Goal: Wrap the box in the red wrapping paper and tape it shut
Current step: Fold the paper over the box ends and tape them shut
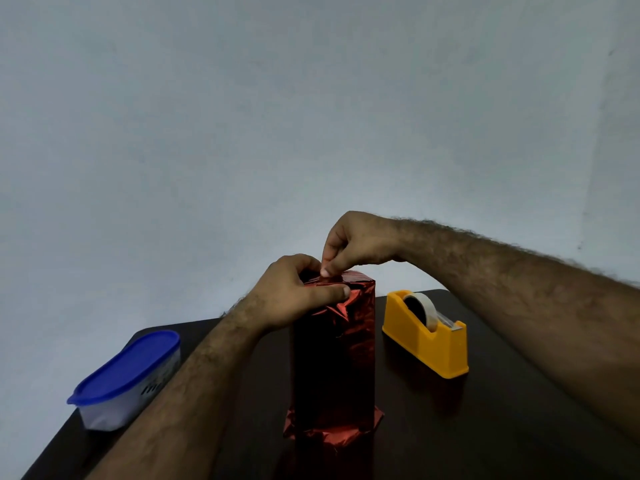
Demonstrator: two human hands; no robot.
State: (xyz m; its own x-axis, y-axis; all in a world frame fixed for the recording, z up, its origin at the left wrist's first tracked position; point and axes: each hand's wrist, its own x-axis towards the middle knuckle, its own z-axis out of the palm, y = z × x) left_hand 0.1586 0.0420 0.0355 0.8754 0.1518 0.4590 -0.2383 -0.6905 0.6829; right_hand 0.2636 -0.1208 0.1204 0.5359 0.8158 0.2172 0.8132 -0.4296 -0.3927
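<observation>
A tall box (334, 355) covered in shiny red wrapping paper stands upright on end in the middle of the dark table (502, 427). Loose paper flares out crumpled around its base. My left hand (294, 296) grips the top left of the box, thumb pressed across the folded paper. My right hand (353, 245) comes down from the right and pinches at the paper on the top end with its fingertips. Whether a piece of tape is under those fingers cannot be told.
An orange tape dispenser (427, 336) with a roll of clear tape stands to the right of the box. A white container with a blue lid (126, 375) sits near the table's left edge. A pale wall rises behind the table.
</observation>
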